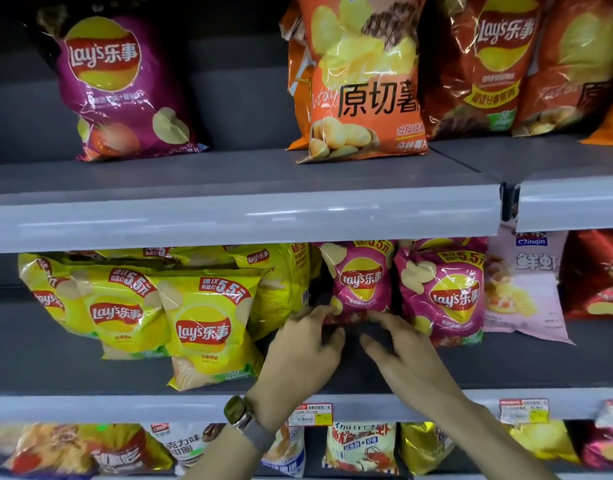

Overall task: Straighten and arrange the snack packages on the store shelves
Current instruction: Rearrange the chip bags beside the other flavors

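A small purple Lay's bag (pixel 362 282) stands upright on the middle shelf (pixel 505 362), set back under the shelf above. My left hand (pixel 303 348) touches its lower left corner with the fingertips. My right hand (pixel 398 351) touches its bottom edge from the right. Both thumbs hang apart below the bag, over bare shelf. A second purple bag (pixel 443 296) stands just to the right. Several yellow Lay's bags (pixel 208 327) lean unevenly to the left, the front one near the shelf edge.
The top shelf (pixel 228 188) holds a large purple Lay's bag (pixel 121 88), an orange chip bag (pixel 363 81) and red bags (pixel 492 64). A pink snack bag (pixel 526 292) and a red bag (pixel 596 275) stand right. Mixed snacks (pixel 360 448) fill the bottom shelf.
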Action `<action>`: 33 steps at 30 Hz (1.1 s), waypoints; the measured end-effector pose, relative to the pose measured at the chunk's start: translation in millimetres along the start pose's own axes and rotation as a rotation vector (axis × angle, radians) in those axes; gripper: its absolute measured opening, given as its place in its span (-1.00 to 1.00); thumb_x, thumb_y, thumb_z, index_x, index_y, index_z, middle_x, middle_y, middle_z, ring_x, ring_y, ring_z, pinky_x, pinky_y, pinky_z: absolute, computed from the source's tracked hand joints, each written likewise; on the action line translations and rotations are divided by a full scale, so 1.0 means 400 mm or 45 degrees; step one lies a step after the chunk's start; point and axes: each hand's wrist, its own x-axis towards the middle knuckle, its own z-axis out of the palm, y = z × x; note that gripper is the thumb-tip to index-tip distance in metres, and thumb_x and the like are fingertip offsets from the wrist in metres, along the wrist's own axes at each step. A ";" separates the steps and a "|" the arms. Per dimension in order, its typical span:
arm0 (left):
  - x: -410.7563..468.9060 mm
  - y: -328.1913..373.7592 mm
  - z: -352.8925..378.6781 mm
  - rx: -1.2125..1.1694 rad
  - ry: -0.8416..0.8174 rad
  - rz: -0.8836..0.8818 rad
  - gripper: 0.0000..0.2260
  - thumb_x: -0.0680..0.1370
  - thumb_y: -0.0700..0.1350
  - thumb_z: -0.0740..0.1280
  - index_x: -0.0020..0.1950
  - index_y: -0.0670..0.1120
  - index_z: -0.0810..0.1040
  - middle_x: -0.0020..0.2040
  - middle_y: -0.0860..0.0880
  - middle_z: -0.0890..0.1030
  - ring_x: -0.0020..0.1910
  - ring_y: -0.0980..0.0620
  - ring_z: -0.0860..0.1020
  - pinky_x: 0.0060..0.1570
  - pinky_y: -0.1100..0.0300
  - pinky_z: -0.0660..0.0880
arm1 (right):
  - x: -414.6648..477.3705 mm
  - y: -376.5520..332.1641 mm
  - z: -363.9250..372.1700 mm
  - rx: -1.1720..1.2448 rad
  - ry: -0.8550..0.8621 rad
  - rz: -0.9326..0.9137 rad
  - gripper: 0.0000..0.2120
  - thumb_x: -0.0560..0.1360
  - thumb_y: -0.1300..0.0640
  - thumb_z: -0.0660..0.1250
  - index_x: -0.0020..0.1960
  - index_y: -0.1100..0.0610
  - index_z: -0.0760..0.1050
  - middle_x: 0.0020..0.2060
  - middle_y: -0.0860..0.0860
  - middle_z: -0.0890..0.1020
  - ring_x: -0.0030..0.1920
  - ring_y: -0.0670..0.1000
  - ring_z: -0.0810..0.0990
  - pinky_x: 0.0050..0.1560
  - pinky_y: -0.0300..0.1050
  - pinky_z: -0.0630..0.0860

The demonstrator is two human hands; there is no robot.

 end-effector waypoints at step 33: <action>-0.173 0.623 -0.353 0.434 0.785 0.089 -0.51 0.59 0.27 0.24 0.51 0.22 0.40 0.24 0.25 0.63 0.22 0.07 0.59 0.15 -0.05 0.58 | -0.051 -0.295 -0.635 -0.463 0.389 -0.887 -0.73 0.58 -0.24 0.18 0.15 -0.19 0.55 0.04 -0.27 0.59 0.10 -0.17 0.50 0.02 -0.05 0.52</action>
